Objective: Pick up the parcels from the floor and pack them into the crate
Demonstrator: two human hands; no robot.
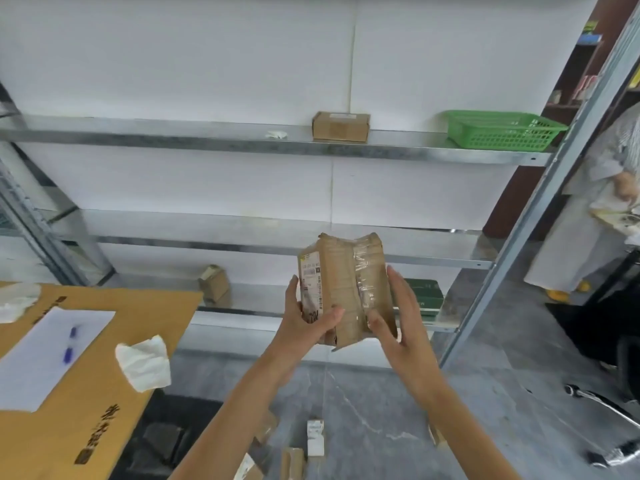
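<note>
You are holding one taped brown parcel (341,289) upright in the air, at chest height in front of the metal shelves (242,143), well above the floor (381,410). Your left hand (304,327) is gripping its left edge, with the thumb across the labelled front and the fingers (294,289) wrapped behind. Your right hand (401,320) is clamping the right edge, thumb on the taped front and long fingers running up the side. So this parcel is lifted but not yet packed.

Below your forearms, several more parcels (292,462) are lying on the floor, among them a small white box (315,438), so most of the picking up seems to be ahead of you.

No crate is showing plainly. A green basket (502,129) is sitting on the upper shelf near a cardboard box (341,126), and a dark shape is showing under the cardboard sheet (104,375) at your left, but I cannot tell whether either is the target or what it is holding.

A tissue (143,363) and a sheet of paper (45,358) are lying on that cardboard. Another person (588,220) is standing at the right.
</note>
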